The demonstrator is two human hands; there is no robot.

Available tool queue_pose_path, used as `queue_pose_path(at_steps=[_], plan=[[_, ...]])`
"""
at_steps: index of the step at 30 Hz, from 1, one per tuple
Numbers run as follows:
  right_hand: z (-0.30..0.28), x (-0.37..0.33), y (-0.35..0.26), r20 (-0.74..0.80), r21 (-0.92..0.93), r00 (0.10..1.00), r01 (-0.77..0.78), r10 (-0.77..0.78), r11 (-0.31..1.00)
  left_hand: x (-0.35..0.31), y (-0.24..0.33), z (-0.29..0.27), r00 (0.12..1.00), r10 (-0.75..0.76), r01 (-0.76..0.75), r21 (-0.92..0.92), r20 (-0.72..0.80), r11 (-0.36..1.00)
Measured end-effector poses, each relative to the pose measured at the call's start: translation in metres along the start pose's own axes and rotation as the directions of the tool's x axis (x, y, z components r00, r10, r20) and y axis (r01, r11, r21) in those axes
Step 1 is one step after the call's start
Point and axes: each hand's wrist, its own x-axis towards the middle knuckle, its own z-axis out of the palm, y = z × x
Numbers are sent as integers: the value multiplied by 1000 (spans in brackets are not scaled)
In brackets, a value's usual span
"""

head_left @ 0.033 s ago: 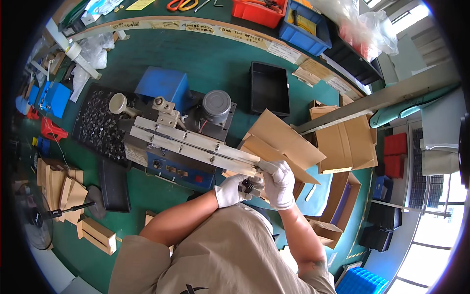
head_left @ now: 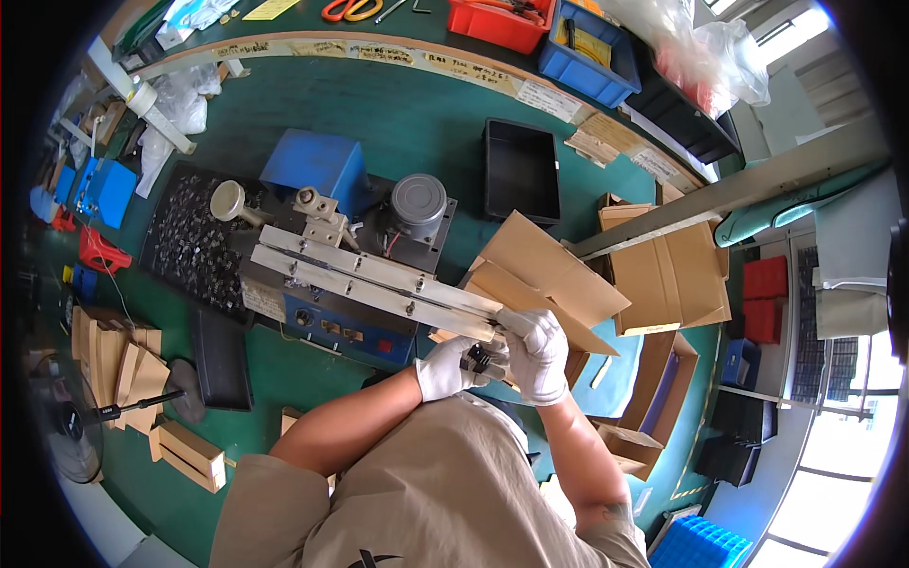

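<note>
Both hands wear white gloves and meet near the right end of a long metal rail on a bench machine. My left hand is closed around several small black parts, which show between its fingers just below the rail's end. My right hand is at the tip of the rail, its fingers pinched together there. What those fingers hold, if anything, is too small to make out. The machine has a blue control front, a blue housing and a round grey motor.
A black tray of many small dark parts lies left of the machine. Behind it stands a black bin. Open cardboard boxes crowd the right side. A fan is at far left. Red and blue bins sit on the shelf.
Almost nothing differs. My right hand's fingers have shifted very slightly at the rail's end, and the black parts in my left hand have turned a little.
</note>
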Motion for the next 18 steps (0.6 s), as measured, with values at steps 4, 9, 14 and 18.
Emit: queue_pose_path(at_steps=[4,9,14,18], plan=[[3,-15,-7,-155,-33,966,-215,207,976,-4,3,20,999,9,-9,-20,-34,1000],[-3,-34,-25,170,-256,941,-245,293,935,-1,2,21,992,49,-33,-139,119,990],[12,-57,-14,91,-205,938,-311,335,928,11,-10,-3,994,110,-104,274,-7,956],[6,-62,-6,157,-58,870,-464,467,884,9,-4,9,999,-13,18,-94,52,995]])
